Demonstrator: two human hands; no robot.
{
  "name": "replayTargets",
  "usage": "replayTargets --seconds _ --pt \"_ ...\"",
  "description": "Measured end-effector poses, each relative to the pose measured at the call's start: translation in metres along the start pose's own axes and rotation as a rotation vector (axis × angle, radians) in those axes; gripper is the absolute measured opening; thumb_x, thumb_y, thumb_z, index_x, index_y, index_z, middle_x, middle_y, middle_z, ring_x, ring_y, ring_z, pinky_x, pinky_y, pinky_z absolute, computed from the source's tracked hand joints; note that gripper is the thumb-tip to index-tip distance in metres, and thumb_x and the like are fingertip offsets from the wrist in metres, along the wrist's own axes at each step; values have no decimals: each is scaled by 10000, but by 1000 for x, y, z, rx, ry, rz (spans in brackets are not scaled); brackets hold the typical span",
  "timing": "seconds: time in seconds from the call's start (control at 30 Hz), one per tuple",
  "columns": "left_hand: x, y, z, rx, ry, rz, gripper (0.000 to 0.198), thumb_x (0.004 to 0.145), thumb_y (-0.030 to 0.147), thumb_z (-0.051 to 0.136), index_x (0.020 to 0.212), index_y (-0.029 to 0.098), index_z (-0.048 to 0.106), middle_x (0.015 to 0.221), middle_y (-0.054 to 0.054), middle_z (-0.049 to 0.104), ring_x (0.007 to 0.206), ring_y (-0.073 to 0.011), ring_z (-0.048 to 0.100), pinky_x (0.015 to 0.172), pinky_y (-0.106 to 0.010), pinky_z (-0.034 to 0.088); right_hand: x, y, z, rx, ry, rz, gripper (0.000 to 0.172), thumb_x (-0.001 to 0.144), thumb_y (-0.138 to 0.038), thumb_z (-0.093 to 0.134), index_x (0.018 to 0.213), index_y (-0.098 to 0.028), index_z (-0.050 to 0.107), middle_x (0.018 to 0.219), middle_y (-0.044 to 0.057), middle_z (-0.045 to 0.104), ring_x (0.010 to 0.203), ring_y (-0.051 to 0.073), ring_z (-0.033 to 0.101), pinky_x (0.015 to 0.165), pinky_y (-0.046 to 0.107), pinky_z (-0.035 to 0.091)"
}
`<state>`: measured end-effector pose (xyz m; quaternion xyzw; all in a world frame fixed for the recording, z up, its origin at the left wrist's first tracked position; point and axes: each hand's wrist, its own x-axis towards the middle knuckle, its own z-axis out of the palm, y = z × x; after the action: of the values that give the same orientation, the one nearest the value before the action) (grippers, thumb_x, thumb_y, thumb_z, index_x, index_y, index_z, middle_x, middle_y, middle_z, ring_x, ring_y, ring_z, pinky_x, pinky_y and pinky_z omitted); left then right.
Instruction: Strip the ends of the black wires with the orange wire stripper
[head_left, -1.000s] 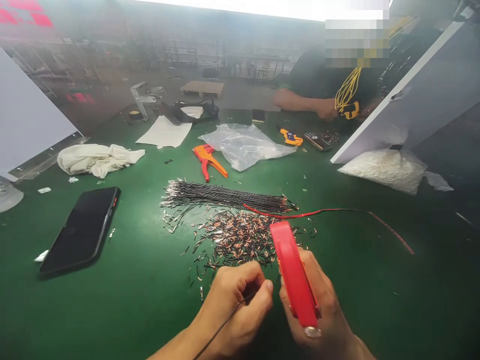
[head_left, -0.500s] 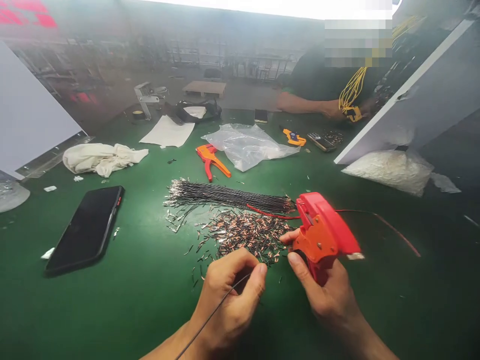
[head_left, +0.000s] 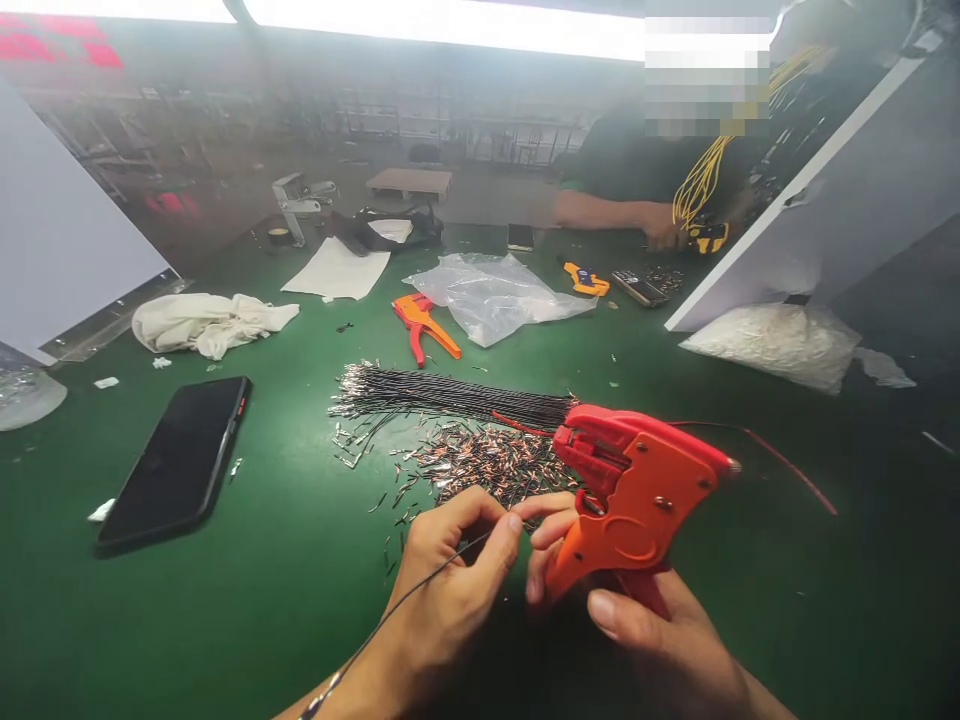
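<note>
— What is the left hand doing?
— The left hand [head_left: 450, 580] is closed to a pinch, thumb and forefinger nipping a thin black wire [head_left: 397, 615] that trails back past the wrist.
— And the right?
— The right hand [head_left: 649, 635] grips a red-orange wire stripper [head_left: 637, 490] from below. The tool is tipped on its side, head toward the left fingertips.
— Where?
— Low over the green table [head_left: 750, 600], just in front of a pile of cut bits [head_left: 487, 462] and a bundle of black wires [head_left: 450, 392].
</note>
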<state>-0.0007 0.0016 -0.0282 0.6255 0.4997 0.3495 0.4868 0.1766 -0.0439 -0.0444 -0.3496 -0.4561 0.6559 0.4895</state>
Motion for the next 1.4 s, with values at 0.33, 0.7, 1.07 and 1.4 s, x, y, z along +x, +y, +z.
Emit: replayTargets --seconds 0.33,0.7,1.07,1.4 --pt "-3 3 1 -105 -44 -4 318 888 356 564 620 185 551 549 43 509 531 -106 420 513 -226 322 2 -5 3 325 -23 44 309 900 -305 586 1186 -226 669 880 62 742 775 238 698 750 387 555" --pt "-2 17 -16 -175 376 131 207 862 266 640 667 195 645 588 44 490 547 -104 413 515 -229 323 1 5 8 261 -37 2 316 857 -378 667 1124 -209 662 1052 86 630 858 216 611 747 382 547" --pt "-6 15 -25 32 363 477 216 881 106 573 686 193 605 600 42 519 528 -97 478 519 -219 388 -5 10 17 277 -138 120 321 861 -431 666 1064 -185 633 922 73 612 877 246 615 805 438 472" --pt "-1 18 -19 241 443 436 315 848 142 595 539 178 542 474 67 431 410 -63 372 389 -189 291 -9 2 19 206 -127 128 324 852 -475 642 1032 -214 574 913 72 620 825 246 612 778 419 458"
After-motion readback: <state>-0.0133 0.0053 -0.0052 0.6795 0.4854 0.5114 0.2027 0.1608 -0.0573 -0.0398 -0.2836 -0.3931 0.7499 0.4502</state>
